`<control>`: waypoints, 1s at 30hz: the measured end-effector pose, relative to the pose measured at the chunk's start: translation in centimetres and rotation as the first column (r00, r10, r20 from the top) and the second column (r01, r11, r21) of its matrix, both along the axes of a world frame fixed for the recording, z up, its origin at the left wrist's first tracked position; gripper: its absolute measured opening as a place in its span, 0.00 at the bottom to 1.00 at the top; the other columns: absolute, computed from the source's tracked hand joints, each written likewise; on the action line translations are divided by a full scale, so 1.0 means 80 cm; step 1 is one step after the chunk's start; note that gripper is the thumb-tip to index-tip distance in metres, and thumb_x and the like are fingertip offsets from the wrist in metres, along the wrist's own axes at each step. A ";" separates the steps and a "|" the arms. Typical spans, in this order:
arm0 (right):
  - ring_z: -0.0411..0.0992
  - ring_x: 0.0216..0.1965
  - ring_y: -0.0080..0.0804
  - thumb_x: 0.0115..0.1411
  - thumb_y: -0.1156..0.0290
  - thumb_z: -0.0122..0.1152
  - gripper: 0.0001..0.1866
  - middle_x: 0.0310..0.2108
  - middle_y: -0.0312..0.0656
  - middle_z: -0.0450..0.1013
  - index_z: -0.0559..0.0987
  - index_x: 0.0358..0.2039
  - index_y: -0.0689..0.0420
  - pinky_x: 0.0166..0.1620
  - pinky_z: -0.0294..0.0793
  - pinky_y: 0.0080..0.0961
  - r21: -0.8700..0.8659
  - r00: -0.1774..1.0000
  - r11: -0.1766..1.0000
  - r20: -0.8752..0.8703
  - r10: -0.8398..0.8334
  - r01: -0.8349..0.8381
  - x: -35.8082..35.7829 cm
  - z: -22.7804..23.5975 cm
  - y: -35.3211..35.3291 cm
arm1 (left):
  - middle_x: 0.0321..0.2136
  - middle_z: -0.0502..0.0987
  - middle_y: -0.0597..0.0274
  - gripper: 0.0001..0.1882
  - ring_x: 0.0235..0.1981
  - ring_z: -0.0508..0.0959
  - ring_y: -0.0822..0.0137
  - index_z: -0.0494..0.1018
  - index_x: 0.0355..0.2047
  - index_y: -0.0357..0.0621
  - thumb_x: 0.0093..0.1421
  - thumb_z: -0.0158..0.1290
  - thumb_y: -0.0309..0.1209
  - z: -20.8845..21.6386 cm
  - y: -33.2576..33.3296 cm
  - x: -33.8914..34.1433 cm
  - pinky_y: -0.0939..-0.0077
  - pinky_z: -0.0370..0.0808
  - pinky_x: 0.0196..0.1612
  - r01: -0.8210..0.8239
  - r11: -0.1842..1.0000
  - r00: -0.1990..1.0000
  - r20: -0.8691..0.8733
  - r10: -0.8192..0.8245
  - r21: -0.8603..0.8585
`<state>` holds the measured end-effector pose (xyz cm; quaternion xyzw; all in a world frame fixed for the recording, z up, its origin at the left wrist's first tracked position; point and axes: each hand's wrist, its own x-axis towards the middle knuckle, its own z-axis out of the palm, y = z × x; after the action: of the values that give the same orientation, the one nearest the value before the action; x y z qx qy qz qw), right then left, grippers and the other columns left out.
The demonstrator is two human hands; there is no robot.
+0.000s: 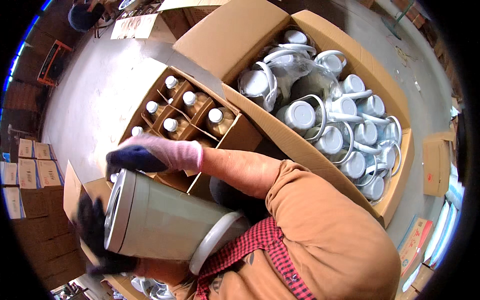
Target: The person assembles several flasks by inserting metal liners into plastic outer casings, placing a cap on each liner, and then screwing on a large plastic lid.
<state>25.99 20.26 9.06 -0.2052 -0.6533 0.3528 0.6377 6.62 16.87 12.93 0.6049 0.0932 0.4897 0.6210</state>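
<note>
A large, tapered, pale translucent plastic jar point(167, 217) lies on its side against my body. A thick grey rim point(121, 212) rings its left end, and a pale grey curved band point(217, 242) crosses the other end. My right hand point(152, 154), in a pink and navy glove, is closed over the rim's upper edge. My left hand point(95, 235), in a dark glove, curls around the rim's lower left side, its forearm partly behind the jar. Beyond them is a divided carton point(227, 129) of bottles with white caps point(189, 98), partly covered by my right arm.
A big open cardboard box point(280, 135) at the right contains several clear jars with grey lids point(300, 116) and loop handles, some plastic-wrapped. Stacked cartons point(35, 172) stand at far left. Another carton point(437, 165) sits at the right. A person point(85, 16) is at the far upper left.
</note>
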 end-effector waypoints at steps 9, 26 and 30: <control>0.75 0.30 0.39 0.54 0.52 0.59 0.19 0.26 0.43 0.76 0.80 0.29 0.57 0.35 0.73 0.28 -0.234 0.994 0.972 0.098 0.048 -0.024 0.005 -0.023 0.008 | 0.58 0.61 0.49 0.38 0.59 0.59 0.46 0.63 0.54 0.39 0.59 0.32 0.60 0.024 -0.017 -0.045 0.50 0.44 0.64 0.068 0.981 0.916 0.379 -0.134 0.183; 0.71 0.46 0.35 0.55 0.48 0.54 0.30 0.45 0.47 0.72 0.73 0.47 0.63 0.51 0.68 0.28 -0.194 0.997 0.978 -0.027 0.067 -0.071 -0.003 0.006 -0.030 | 0.55 0.63 0.42 0.51 0.57 0.63 0.49 0.60 0.57 0.35 0.54 0.22 0.71 -0.044 0.026 -0.023 0.55 0.50 0.62 -0.206 0.931 0.867 0.384 0.316 -0.300; 0.68 0.49 0.48 0.60 0.37 0.37 0.40 0.45 0.55 0.70 0.71 0.46 0.68 0.53 0.66 0.41 0.241 0.958 0.967 0.286 0.007 -0.079 -0.004 0.036 -0.027 | 0.56 0.62 0.45 0.52 0.57 0.63 0.55 0.62 0.55 0.34 0.52 0.24 0.72 -0.056 0.016 -0.032 0.62 0.53 0.62 -0.253 0.964 0.967 0.007 0.254 0.077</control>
<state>25.64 18.13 11.97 -0.1570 -0.7814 0.2485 0.5505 4.07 18.14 8.44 0.6122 0.1517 0.5675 0.5293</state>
